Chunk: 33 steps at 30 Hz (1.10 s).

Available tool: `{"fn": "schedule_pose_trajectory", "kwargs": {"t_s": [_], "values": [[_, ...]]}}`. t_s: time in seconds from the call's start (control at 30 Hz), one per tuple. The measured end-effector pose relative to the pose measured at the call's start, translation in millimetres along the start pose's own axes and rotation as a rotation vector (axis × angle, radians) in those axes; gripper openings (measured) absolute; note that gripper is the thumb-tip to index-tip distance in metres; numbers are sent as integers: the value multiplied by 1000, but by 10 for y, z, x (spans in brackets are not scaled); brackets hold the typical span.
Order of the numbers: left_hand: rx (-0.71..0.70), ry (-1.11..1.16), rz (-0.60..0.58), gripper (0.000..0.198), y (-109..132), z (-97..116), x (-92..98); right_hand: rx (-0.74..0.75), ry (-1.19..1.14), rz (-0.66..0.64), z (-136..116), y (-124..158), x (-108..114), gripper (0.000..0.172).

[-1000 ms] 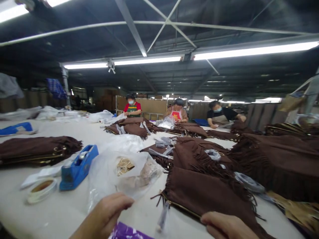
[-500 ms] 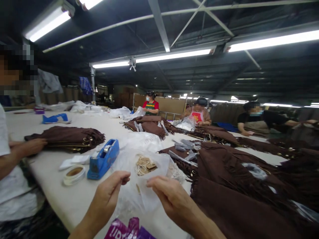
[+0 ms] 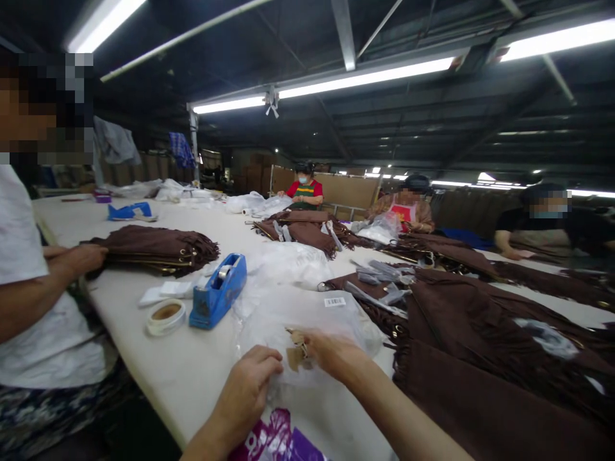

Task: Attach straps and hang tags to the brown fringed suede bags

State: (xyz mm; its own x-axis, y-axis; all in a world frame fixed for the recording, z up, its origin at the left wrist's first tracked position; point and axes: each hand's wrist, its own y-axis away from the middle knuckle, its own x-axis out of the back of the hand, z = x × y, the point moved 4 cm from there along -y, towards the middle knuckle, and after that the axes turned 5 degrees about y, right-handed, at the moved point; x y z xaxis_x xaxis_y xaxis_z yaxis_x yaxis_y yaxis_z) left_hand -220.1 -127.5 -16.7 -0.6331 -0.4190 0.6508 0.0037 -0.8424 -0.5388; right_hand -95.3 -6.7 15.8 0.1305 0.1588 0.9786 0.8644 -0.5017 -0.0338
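Note:
My right hand (image 3: 329, 355), smeared by motion, has its fingers closed on several brown cardboard tags (image 3: 295, 357) with white strings. The tags are over a clear plastic bag (image 3: 269, 314) spread on the table. Left of the tags, my left hand (image 3: 254, 381) is closed, thumb and fingers together at the bag's near edge, apparently gripping the film. A white barcode label (image 3: 335, 301) lies on the bag. Below my left hand lies a purple plastic wrapper (image 3: 283, 438), partly hidden by my wrist.
A blue tape dispenser (image 3: 218, 291) and a white tape roll (image 3: 166, 318) stand on the left. Brown fringed fabric pieces (image 3: 480, 358) are piled on the right, with grey plastic strips (image 3: 379, 275). A co-worker's hand (image 3: 89, 256) touches another brown stack (image 3: 154, 246); other people work across the table.
My right hand has reached forward and taken hold of tags. My left hand stays near the bag's edge. The bag's top has shifted, now showing a barcode label. The view has turned left.

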Motion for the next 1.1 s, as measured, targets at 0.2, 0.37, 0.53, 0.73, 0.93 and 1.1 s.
{"fn": "schedule_pose_trajectory", "kwargs": {"t_s": [0.2, 0.37, 0.53, 0.73, 0.93, 1.1], "values": [[-67, -13, 27, 32, 44, -215, 15, -16, 141, -78, -363, 43, 86, 14], [-101, -72, 37, 28, -11, -306, -15, -2, 106, 83, -411, 201, 216, 36], [5, -114, -79, 36, -50, -58, -2, 138, -288, 266, -219, 778, 386, 20], [189, 37, 19, 36, -91, -181, 38, -3, -50, 46, -25, 1134, -28, 13], [152, -7, 2, 29, -86, -194, 12, -53, 286, -29, -213, 963, -369, 20], [117, -21, -2, 29, -102, -216, -11, -27, 343, -22, -250, 946, -409, 22]]}}
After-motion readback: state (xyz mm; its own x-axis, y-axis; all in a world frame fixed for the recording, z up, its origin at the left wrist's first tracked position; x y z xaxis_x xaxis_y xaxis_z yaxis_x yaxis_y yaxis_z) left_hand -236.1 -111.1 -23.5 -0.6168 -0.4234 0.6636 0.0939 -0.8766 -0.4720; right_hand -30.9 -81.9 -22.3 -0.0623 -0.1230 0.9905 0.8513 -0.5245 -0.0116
